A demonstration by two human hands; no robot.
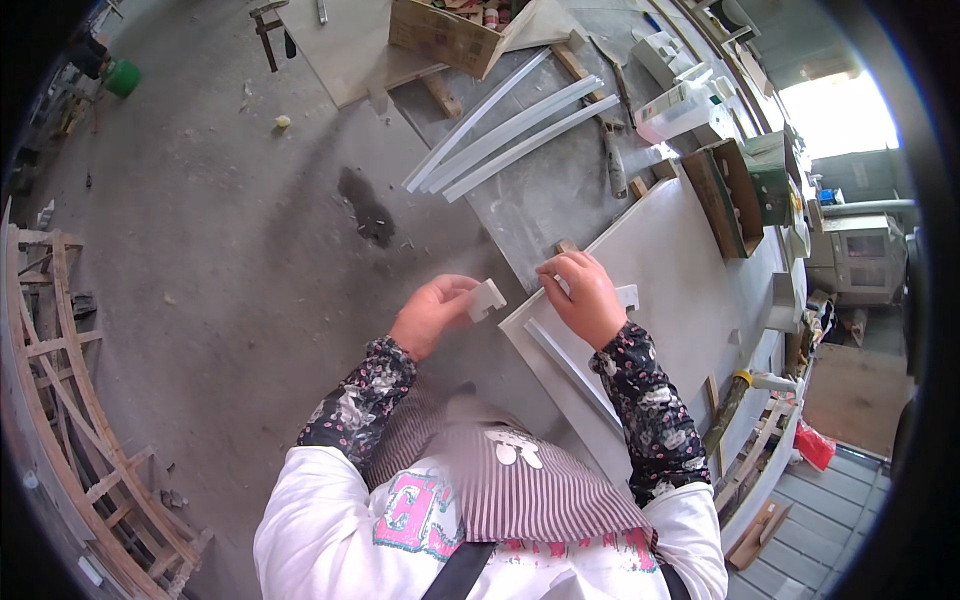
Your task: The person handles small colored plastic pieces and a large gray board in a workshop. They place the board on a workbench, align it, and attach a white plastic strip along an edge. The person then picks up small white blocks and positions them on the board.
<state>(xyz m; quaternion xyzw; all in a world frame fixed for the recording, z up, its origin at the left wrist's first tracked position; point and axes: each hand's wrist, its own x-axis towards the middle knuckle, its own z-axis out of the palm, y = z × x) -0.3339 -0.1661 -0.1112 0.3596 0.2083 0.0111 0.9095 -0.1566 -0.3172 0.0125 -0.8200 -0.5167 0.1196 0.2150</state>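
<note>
Between the thumb and fingers of my left hand [438, 312] is a small white notched piece [487, 300], flat and squared off, held out over the floor. My right hand [583, 292] hovers by the near corner of a pale board [660, 265], its thumb and fingertips drawn together. Whatever sits in that pinch is too small to make out. Just beside the right wrist, another small white piece [628, 297] rests on the board. A long white strip [575, 372] lies along the board's near edge, partly hidden by my right forearm.
Beyond the board, several long white strips [510, 135] lie on a grey table. A cardboard box [445, 38] stands at the back, and a plastic jug of pinkish liquid [675, 112] and an open box [722, 200] at the right. Wooden frames [75, 400] line the left.
</note>
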